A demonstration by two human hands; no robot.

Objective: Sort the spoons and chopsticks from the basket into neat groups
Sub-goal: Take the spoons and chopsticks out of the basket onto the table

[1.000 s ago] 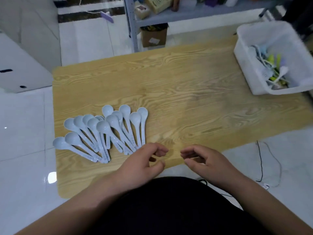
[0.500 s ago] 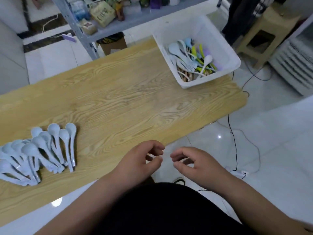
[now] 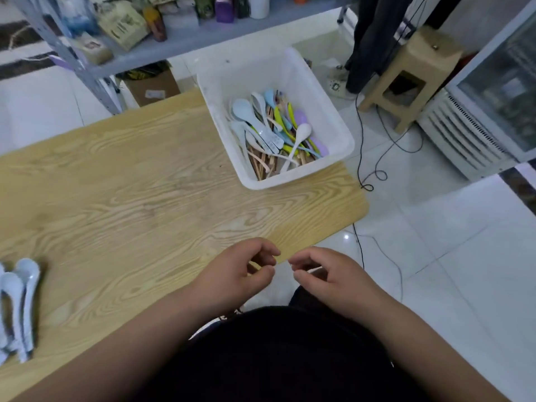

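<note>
A white plastic basket (image 3: pixel 324 100) stands at the far right end of the wooden table (image 3: pixel 139 192). It holds several spoons (image 3: pixel 261 123) in pale blue, white, green and purple, lying over wooden chopsticks (image 3: pixel 262 165). A row of pale blue spoons (image 3: pixel 20 297) lies at the table's left edge, partly cut off by the frame. My left hand (image 3: pixel 232 274) and my right hand (image 3: pixel 327 277) hover side by side at the near table edge, fingers loosely curled, holding nothing.
A grey shelf (image 3: pixel 174 33) with boxes and bottles stands behind the table. A beige stool (image 3: pixel 412 74) and a white appliance (image 3: pixel 470 134) stand on the tiled floor to the right, with black cables (image 3: pixel 374 175) trailing beside the table.
The view has swung to the right: the basket now sits near the middle and the row of blue spoons has slid to the left edge. Both hands stay together, empty.
</note>
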